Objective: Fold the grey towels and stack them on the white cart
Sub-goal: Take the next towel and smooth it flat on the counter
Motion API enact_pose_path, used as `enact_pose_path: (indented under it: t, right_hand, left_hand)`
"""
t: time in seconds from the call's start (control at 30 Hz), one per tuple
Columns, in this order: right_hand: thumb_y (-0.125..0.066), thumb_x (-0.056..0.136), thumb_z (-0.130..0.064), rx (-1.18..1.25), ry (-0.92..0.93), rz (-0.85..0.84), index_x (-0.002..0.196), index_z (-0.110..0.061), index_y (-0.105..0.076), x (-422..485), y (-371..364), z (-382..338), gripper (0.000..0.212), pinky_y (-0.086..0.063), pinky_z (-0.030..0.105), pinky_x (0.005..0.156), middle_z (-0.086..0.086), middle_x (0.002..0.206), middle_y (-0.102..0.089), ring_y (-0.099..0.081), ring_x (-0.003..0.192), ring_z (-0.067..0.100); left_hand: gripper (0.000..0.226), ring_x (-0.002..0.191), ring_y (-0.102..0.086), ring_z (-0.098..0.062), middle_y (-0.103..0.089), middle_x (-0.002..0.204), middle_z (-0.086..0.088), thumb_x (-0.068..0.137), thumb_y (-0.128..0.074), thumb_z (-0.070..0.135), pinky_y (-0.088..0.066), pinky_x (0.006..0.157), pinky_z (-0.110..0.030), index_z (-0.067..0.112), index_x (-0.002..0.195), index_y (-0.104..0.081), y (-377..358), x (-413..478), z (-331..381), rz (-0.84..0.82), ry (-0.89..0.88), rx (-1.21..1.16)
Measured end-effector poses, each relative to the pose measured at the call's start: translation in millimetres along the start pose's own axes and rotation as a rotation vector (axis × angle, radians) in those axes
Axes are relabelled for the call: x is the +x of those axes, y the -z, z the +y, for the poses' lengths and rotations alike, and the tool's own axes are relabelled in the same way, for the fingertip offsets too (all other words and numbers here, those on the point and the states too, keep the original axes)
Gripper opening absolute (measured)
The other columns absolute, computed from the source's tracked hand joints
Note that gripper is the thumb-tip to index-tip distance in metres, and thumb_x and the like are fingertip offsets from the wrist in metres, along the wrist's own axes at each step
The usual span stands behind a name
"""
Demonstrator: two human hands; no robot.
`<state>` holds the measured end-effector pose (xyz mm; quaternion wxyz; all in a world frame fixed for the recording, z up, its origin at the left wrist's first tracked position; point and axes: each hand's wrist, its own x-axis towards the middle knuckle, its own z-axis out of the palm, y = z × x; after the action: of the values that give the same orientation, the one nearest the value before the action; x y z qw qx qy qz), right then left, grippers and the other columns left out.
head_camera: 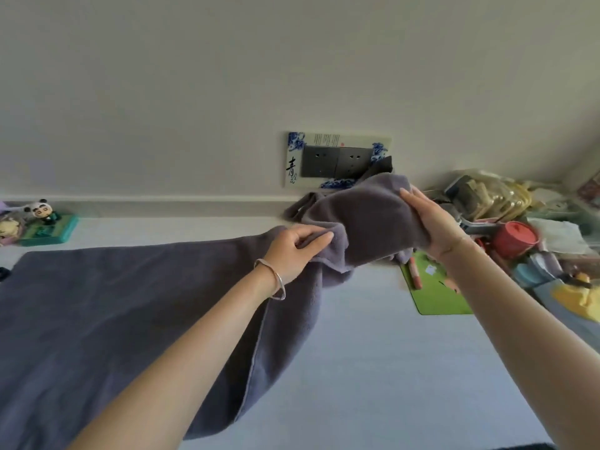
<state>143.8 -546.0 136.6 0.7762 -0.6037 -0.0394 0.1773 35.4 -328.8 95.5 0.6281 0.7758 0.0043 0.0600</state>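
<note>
Left fingers pinch the rumpled edge, right hand curls round the raised far bunch of the grey towel, most of it still spread on the table – soft, floppy, light, best taken by corners – both arms reaching forward

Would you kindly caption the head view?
Both hands, left and right, grip a bunched grey towel above the white surface.
</note>
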Motion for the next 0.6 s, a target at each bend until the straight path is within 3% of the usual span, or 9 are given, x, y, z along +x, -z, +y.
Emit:
enact_pose_path:
  t: [0.07,0.17,0.27,0.33,0.4,0.47,0.6]
  right_hand:
    - [-0.048,0.097,-0.024,-0.047,0.016,-0.018,0.122,-0.025,-0.058,-22.0,21.0,-18.8,0.028,-0.056,0.023,0.065,0.01,0.104,-0.068,-0.067,0.094,0.018]
    - [-0.05,0.093,-0.02,-0.159,-0.093,-0.083,0.123,-0.023,-0.057,-54.9,64.6,-18.5,0.031,-0.055,0.022,0.072,0.005,0.11,-0.069,-0.066,0.101,0.016]
    - [-0.079,0.069,-0.029,-0.348,-0.391,-0.134,0.12,-0.015,-0.063,-80.2,111.9,8.8,0.054,-0.055,0.025,0.079,0.009,0.117,-0.067,-0.065,0.106,0.023]
    - [-0.078,0.071,-0.023,-0.468,-0.587,-0.161,0.122,-0.01,-0.062,-89.7,142.2,35.0,0.055,-0.053,0.029,0.09,0.011,0.118,-0.066,-0.063,0.11,0.025]
    - [-0.067,0.083,-0.013,-0.607,-0.712,-0.182,0.122,-0.013,-0.061,-94.0,164.3,60.8,0.039,-0.049,0.032,0.097,0.006,0.114,-0.069,-0.066,0.1,0.018]
    - [-0.064,0.087,-0.013,-0.826,-0.76,-0.138,0.118,-0.019,-0.062,-95.4,180.2,79.6,0.031,-0.05,0.032,0.093,0.0,0.104,-0.069,-0.064,0.087,0.011]
    - [-0.064,0.088,-0.027,-1.0,-0.734,-0.125,0.124,-0.019,-0.056,-85.7,185.0,93.5,0.038,-0.053,0.029,0.087,0.002,0.107,-0.066,-0.061,0.087,0.014]
  left_hand:
    - [0.019,0.105,-0.055,0.007,-0.06,0.113,0.011,0.089,-0.062,0.022,-0.04,0.091,-0.007,0.014,0.105,-0.068,-20.1,-1.6,10.2,-0.139,-0.013,0.004]
    - [0.024,0.096,-0.056,0.013,-0.064,0.109,0.012,0.088,-0.063,0.024,-0.042,0.09,-0.01,0.015,0.11,-0.067,-58.0,-14.6,5.2,-0.454,0.05,0.054]
    - [0.026,0.105,-0.06,-0.006,-0.069,0.111,0.004,0.085,-0.065,0.04,-0.045,0.098,-0.025,0.025,0.105,-0.07,-96.4,-32.6,-21.3,-0.802,0.087,0.318]
    - [0.03,0.096,-0.06,-0.008,-0.069,0.109,0.002,0.086,-0.062,0.044,-0.045,0.095,-0.027,0.022,0.106,-0.07,-117.0,-42.2,-38.3,-0.983,0.14,0.46]
    - [0.034,0.096,-0.06,-0.008,-0.068,0.11,0.001,0.087,-0.061,0.044,-0.044,0.093,-0.025,0.019,0.109,-0.068,-130.2,-43.5,-56.1,-0.964,0.183,0.546]
    - [0.03,0.099,-0.063,-0.013,-0.069,0.106,-0.003,0.087,-0.062,0.039,-0.047,0.091,-0.024,0.016,0.106,-0.068,-138.1,-36.3,-72.4,-0.772,0.196,0.531]
    - [0.022,0.092,-0.063,-0.016,-0.069,0.097,-0.005,0.087,-0.063,0.03,-0.046,0.088,-0.024,0.012,0.101,-0.067,-134.5,-14.2,-90.2,-0.405,0.19,0.441]
